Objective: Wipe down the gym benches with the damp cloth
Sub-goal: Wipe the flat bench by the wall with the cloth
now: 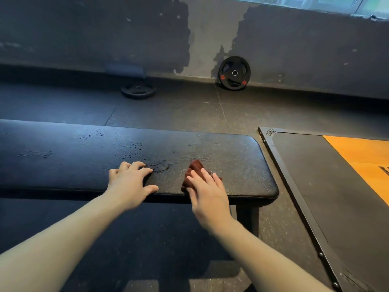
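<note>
Writing: a small printed mark sits on the corner of the lifting platform (pixel 315 186), too small to read. A dark marking on its orange panel (pixel 357 148) is cut off by the right edge of the view. The red tabs on the leaning weight plate (pixel 234 73) show no legible text.
Cloth: the dark red cloth (pixel 194 167) lies bunched on the table (pixel 63 161), towards its right end and near the front edge.
Right hand: the right hand (pixel 207 192) lies flat on the cloth, fingers straight and together, pressing it onto the padding rather than clutching it.
Left hand: the left hand (pixel 130 182) rests on the table just left of the cloth, fingers spread, thumb at the front edge, holding nothing.
Table surface: black textured padding, with water droplets (pixel 134 145) scattered beyond the left hand and a wet streak between the two hands.
Table leg: a dark leg (pixel 247 218) stands under the right end.
Right side: the platform lies on the floor (pixel 189 110) just beside the table's right end, framed by a black strip with rivets.
Far side: the leaning plate stands against the peeling grey wall (pixel 84 34). A second plate (pixel 138 90) lies flat on the floor to its left.
In the way: both forearms cross the lower view and hide part of the table's front edge.
</note>
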Motion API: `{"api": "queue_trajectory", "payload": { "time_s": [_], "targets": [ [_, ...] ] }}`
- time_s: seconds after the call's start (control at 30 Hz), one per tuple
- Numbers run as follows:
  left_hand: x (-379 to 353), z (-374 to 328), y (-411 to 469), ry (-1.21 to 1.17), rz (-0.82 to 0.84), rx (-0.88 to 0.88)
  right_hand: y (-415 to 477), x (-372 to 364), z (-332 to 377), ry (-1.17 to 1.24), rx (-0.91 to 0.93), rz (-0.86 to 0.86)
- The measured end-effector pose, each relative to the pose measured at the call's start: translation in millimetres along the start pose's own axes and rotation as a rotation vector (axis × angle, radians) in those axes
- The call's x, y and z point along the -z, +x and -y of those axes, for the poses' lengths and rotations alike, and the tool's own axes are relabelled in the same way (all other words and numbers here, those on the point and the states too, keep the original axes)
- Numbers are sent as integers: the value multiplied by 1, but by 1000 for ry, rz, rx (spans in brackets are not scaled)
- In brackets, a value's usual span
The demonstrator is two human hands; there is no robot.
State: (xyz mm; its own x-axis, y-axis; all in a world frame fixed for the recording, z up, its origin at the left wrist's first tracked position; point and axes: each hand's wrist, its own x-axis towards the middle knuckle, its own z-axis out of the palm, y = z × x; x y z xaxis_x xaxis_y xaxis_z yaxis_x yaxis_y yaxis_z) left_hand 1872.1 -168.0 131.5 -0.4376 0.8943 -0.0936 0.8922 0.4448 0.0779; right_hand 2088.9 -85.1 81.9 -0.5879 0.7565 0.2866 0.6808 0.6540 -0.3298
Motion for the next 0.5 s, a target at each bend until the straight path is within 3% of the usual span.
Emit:
{"api": "queue_trajectory", "payload": {
  "time_s": [0.13, 0.23, 0.5],
  "targets": [
    [4, -1, 4, 0, 24, 6, 22, 33, -47, -63, -219, 102],
    [5, -2, 4, 9, 29, 0, 29, 34, -39, -114, -335, 89],
    [6, 7, -3, 7, 22, 34, 21, -2, 51, -18, -71, 125]
  ]
}}
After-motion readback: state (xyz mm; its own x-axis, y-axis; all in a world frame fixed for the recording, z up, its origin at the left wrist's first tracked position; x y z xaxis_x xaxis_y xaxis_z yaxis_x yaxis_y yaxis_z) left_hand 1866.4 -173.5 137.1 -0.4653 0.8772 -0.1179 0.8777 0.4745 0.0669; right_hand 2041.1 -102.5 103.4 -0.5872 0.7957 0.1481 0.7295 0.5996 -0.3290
